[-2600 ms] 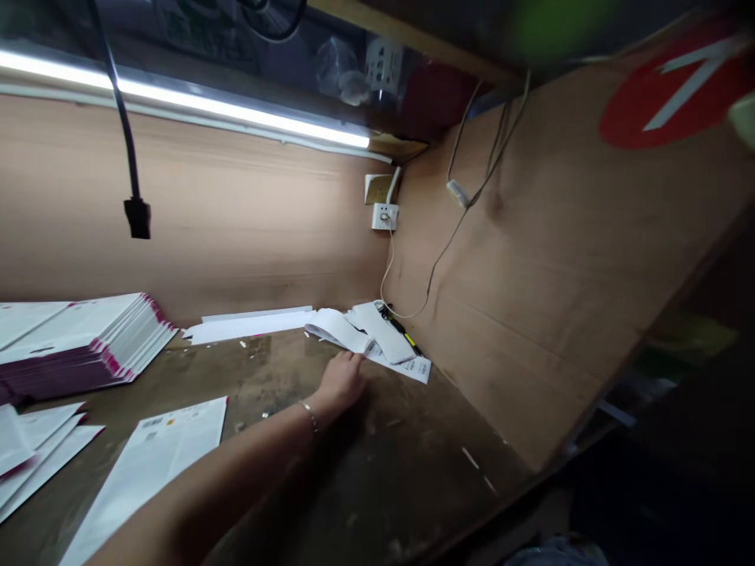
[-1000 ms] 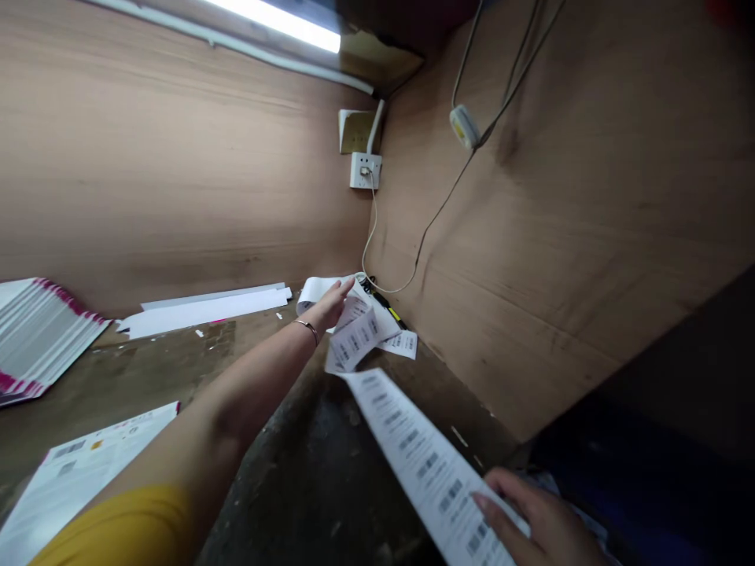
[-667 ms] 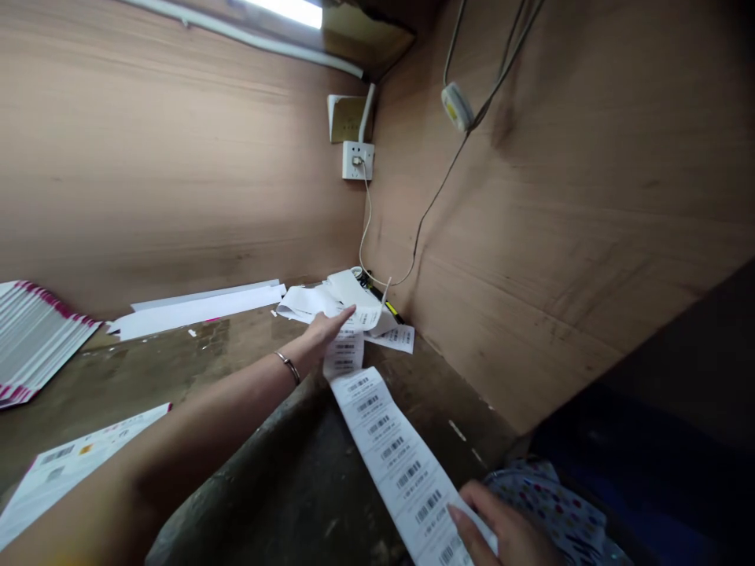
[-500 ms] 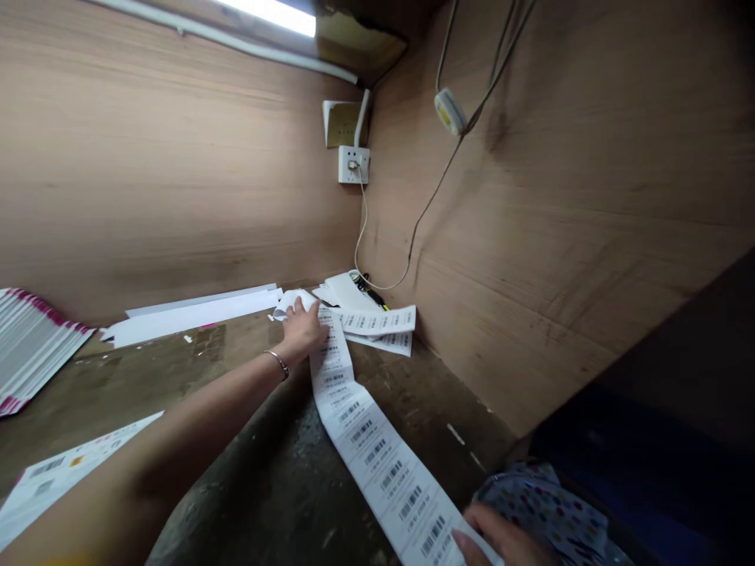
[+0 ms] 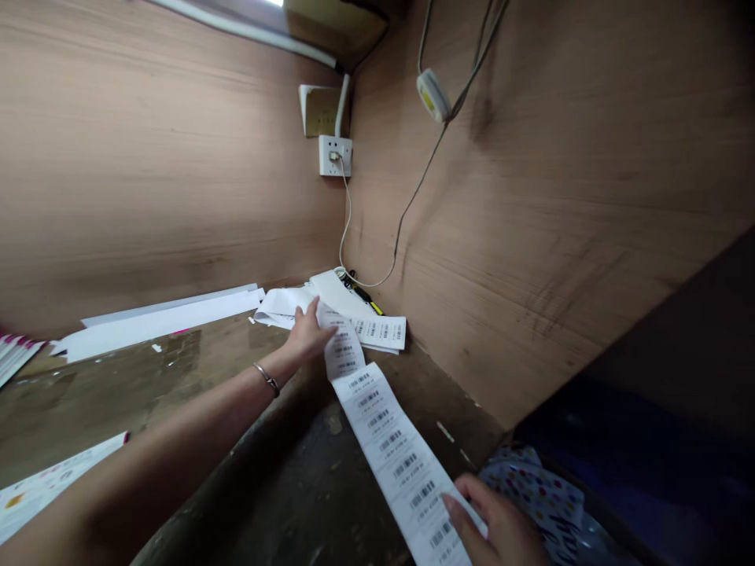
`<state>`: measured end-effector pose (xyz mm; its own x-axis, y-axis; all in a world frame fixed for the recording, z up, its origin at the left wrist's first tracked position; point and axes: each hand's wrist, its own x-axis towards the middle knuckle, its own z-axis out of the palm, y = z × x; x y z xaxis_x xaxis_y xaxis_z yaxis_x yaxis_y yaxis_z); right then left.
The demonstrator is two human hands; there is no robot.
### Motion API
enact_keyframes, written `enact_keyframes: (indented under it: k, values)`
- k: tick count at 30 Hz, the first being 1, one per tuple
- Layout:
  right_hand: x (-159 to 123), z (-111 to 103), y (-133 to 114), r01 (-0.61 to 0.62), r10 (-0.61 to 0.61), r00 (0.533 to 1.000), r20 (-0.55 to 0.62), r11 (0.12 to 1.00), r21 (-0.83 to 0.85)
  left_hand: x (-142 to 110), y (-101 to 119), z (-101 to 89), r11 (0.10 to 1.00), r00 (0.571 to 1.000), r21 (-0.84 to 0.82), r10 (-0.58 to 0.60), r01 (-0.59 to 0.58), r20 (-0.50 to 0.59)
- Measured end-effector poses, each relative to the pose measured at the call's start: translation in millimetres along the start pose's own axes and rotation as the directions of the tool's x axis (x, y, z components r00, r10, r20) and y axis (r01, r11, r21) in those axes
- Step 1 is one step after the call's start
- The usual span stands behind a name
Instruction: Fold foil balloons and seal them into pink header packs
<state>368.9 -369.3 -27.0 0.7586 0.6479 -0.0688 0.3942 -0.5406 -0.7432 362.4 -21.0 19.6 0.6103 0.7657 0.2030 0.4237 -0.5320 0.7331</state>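
A long white strip of barcode labels [image 5: 392, 440] runs from the far corner of the worktop toward me, bent partway along. My left hand [image 5: 307, 336], with a bracelet at the wrist, is closed on the left edge of its far part. The fingers partly hide behind the paper. Near the lower right, my right hand [image 5: 495, 519] pinches the near part, thumb on top and the other fingers underneath. Beyond my left hand lies a loose white curl of paper [image 5: 283, 303]. More barcode labels [image 5: 386, 332] rest on the surface to the right of it.
White paper strips [image 5: 159, 321] lie along the back wall. A black and yellow tool [image 5: 370, 301] sits in the corner, below a wall socket [image 5: 335, 156] with a hanging cord. A printed sheet [image 5: 64, 479] is at lower left, a dotted plastic bag [image 5: 536, 487] at lower right.
The view has swung slightly right. My left hand has shifted along the strip's far edge, and the curl of paper beyond it is more unrolled. My right hand keeps its hold.
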Motion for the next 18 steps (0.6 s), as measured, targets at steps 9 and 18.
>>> enact_keyframes:
  k: [9, 18]
  values:
    - [27.7, -2.1, -37.9, -0.027, 0.083, 0.985, -0.148, 0.937, 0.348, -169.8, 34.5, -26.6, 0.714, 0.897, -0.610, -0.055, 0.343, 0.440]
    - [21.3, 21.7, -52.3, -0.033, 0.055, 0.998, -0.017, 0.793, 0.608, -226.4, 34.7, -16.4, 0.483, 0.735, -0.625, -0.059, 0.614, 0.676]
